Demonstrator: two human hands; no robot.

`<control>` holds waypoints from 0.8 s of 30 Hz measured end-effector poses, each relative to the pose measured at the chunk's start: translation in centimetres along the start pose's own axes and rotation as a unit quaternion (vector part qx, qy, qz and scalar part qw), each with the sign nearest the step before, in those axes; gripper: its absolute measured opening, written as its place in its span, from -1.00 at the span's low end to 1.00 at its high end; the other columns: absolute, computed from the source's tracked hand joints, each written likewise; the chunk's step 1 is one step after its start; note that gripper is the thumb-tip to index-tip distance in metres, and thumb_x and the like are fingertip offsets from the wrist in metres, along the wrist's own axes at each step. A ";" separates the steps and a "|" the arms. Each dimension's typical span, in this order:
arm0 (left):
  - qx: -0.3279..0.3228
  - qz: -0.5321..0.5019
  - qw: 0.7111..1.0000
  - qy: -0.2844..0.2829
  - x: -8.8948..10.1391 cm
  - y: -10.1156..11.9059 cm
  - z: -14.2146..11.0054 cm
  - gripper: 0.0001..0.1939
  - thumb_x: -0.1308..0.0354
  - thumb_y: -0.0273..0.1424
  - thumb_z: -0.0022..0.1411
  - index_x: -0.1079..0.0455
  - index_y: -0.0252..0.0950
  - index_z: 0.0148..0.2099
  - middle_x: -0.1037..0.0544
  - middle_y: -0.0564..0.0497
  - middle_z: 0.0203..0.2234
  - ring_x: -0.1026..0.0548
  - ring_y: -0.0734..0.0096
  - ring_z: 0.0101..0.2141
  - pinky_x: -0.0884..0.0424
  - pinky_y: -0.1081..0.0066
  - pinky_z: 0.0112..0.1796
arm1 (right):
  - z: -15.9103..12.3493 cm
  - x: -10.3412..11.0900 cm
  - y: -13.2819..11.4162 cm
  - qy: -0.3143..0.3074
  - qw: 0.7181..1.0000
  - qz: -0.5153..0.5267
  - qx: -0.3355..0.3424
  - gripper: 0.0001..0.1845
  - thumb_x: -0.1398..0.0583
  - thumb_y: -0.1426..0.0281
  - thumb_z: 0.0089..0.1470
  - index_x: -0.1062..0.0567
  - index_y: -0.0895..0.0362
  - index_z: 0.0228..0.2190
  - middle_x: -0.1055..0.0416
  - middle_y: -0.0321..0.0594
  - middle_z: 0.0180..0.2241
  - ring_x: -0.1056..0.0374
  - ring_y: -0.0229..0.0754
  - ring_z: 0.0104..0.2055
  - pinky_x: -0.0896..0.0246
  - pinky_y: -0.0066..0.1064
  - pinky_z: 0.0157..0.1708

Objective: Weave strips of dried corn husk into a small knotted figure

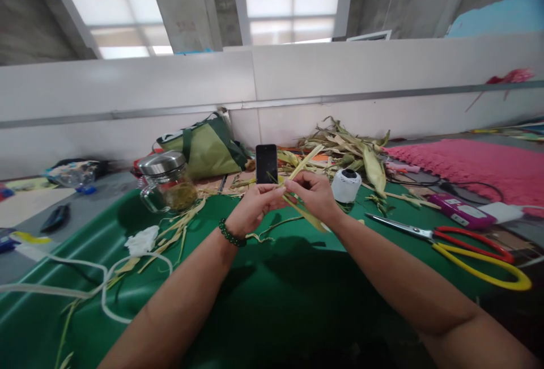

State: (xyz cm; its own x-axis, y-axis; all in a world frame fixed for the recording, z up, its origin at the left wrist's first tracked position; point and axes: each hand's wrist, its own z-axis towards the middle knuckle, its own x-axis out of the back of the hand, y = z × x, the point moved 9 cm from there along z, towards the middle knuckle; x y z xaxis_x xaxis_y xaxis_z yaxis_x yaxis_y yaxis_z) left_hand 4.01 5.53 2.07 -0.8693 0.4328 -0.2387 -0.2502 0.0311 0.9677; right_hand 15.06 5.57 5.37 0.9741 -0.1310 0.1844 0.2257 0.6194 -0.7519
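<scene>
In the middle of the head view, my left hand point(259, 203) and my right hand point(313, 192) meet over the green mat point(297, 295). Both pinch pale yellow-green strips of corn husk point(306, 164), which stick up past the fingers and hang down below my right hand. The fingertips are close together, and the exact spot where the strips cross is partly covered. A bracelet of dark green beads point(232, 234) circles my left wrist. Just behind the hands stands a black phone point(266, 160), upright. To the right is a spool of white thread point(346, 186).
Scissors point(429, 234) with red and yellow handles lie at the right, near a purple power strip point(461, 210). A heap of corn husks point(344, 145) lies at the back. A lidded glass jar point(170, 185), a green bag point(208, 151) and a white cord point(106, 284) are on the left.
</scene>
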 end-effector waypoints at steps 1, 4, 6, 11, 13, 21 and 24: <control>-0.004 0.010 1.000 -0.002 -0.1 0.1 -0.1 -0.77 -0.36 -0.34 -0.09 -0.55 -0.41 -0.38 -0.61 -0.07 -0.53 -0.55 0.40 -0.45 -0.44 0.45 -0.28 | 0.0 0.1 0.0 0.005 1.000 0.003 0.003 -0.71 -0.22 0.26 -0.07 -0.35 0.14 -0.66 -0.24 -0.37 -0.71 -0.11 -0.36 -0.64 -0.06 -0.50 -0.63; -0.012 0.017 1.000 0.009 0.2 0.3 0.0 -0.75 -0.40 -0.36 -0.15 -0.55 -0.41 -0.39 -0.60 -0.05 -0.54 -0.55 0.40 -0.45 -0.44 0.44 -0.26 | 0.1 -0.2 0.3 -0.011 0.999 0.031 -0.004 -0.70 -0.22 0.21 -0.04 -0.36 0.14 -0.62 -0.33 -0.33 -0.64 -0.22 -0.34 -0.59 -0.17 -0.49 -0.57; -0.005 0.006 1.000 0.025 0.9 0.4 0.1 -0.75 -0.41 -0.39 -0.17 -0.54 -0.41 -0.38 -0.60 -0.04 -0.54 -0.55 0.40 -0.47 -0.46 0.43 -0.27 | 0.2 -1.1 0.9 -0.071 0.994 0.073 -0.042 -0.68 -0.17 0.14 0.01 -0.36 0.14 -0.54 -0.41 -0.29 -0.57 -0.34 -0.30 -0.53 -0.27 -0.47 -0.51; 0.012 -0.008 0.997 0.073 3.3 0.9 0.4 -0.80 -0.33 -0.48 -0.06 -0.54 -0.40 -0.29 -0.58 -0.02 -0.58 -0.54 0.46 -0.54 -0.46 0.47 -0.36 | -0.6 -2.9 1.6 -0.262 0.945 0.146 -0.129 -0.73 -0.22 0.21 0.00 -0.33 0.12 -0.34 -0.44 -0.38 -0.61 -0.38 -0.29 -0.61 -0.34 -0.46 -0.58; 0.008 -0.006 0.996 0.091 4.0 1.2 0.4 -0.85 -0.30 -0.51 -0.04 -0.53 -0.40 -0.32 -0.57 -0.01 -0.61 -0.52 0.48 -0.56 -0.45 0.50 -0.40 | -0.6 -2.6 0.7 -0.283 0.944 0.146 -0.088 -0.79 -0.19 0.29 0.03 -0.40 0.13 -0.28 -0.49 -0.32 -0.53 -0.42 -0.28 -0.54 -0.39 -0.42 -0.49; 0.040 0.004 0.998 0.050 2.7 -0.1 0.6 -0.82 -0.37 -0.52 -0.18 -0.53 -0.40 -0.41 -0.57 0.00 -0.60 -0.49 0.52 -0.58 -0.43 0.52 -0.44 | -1.3 -2.1 -3.2 -0.200 0.946 -0.098 0.236 -0.86 -0.21 0.39 0.09 -0.60 0.06 -0.31 -0.50 -0.21 -0.35 -0.42 -0.25 -0.31 -0.36 -0.42 -0.26; 0.032 0.018 0.998 0.059 2.6 -0.2 0.7 -0.80 -0.40 -0.51 -0.23 -0.53 -0.39 -0.43 -0.57 0.03 -0.60 -0.47 0.53 -0.58 -0.42 0.51 -0.43 | -1.8 -2.1 -4.2 -0.182 0.932 -0.113 0.291 -0.85 -0.18 0.40 0.13 -0.58 0.10 -0.38 -0.49 -0.20 -0.36 -0.42 -0.27 -0.31 -0.36 -0.45 -0.27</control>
State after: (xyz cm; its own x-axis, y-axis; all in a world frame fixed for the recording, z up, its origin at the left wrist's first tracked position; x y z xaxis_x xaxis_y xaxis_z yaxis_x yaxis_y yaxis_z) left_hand 2.08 7.26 1.29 -0.9223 0.3253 -0.2088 -0.1946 0.0760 0.9779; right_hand 12.12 1.84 7.04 0.8093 -0.1024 0.5784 0.2737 0.9370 -0.2170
